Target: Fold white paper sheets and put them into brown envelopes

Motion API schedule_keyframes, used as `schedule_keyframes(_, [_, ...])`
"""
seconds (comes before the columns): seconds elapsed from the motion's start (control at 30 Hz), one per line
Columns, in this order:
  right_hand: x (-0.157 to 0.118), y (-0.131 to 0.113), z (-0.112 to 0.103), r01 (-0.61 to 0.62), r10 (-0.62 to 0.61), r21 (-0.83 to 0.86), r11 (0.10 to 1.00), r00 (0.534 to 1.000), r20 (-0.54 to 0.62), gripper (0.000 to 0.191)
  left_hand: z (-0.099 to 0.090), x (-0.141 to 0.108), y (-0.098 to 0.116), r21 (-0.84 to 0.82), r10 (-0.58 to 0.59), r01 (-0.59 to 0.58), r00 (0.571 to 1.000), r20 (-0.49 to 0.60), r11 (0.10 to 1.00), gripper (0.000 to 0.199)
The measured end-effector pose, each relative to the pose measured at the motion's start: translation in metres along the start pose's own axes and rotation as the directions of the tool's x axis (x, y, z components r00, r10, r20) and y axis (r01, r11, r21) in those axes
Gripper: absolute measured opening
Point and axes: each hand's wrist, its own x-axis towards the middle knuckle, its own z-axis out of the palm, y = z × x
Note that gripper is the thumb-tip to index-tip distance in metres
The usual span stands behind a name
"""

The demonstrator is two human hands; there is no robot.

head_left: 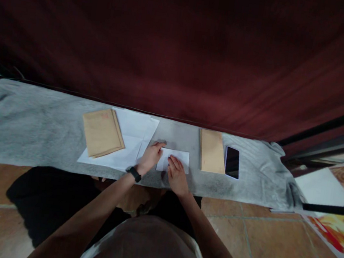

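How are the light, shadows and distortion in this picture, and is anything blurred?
Head view, throughout: the curtain darkens toward the top; a soft shadow lies beside the right hand; the floor looks stretched near the corners; red marks on the envelopes are too blurred to read.

A phone lies on grey cloth, with dark red fabric beyond.

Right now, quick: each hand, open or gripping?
Left hand: at the left edge of the small white paper; whether it grips cannot be told.
Right hand: open, resting on that paper.
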Motion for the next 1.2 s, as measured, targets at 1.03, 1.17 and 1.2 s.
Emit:
schedule_keyframes(1.03, [-0.011, 0.048, -0.015, -0.170, 0.134, -0.246, 0.954, 0.978, -0.158, 0.055, 0.038, -0.071, -0.016, 0.521, 0.179, -0.078, 0.973, -0.146, 0.850, 0.060])
schedule_keyframes(1.17, [-0.012, 0.047, -0.015, -0.174, 0.139, -0.256, 0.951, 0.979, -0.151, 0.055, 0.040, -0.080, -0.005, 0.508, 0.206, -0.090, 0.963, -0.176, 0.857, 0.061])
schedule_keyframes(1.2, [-0.012, 0.047, -0.015, -0.175, 0.140, -0.258, 0.950, 0.979, -0.149, 0.055, 0.042, -0.083, -0.002, 0.507, 0.240, -0.141, 0.961, -0.134, 0.850, 0.060])
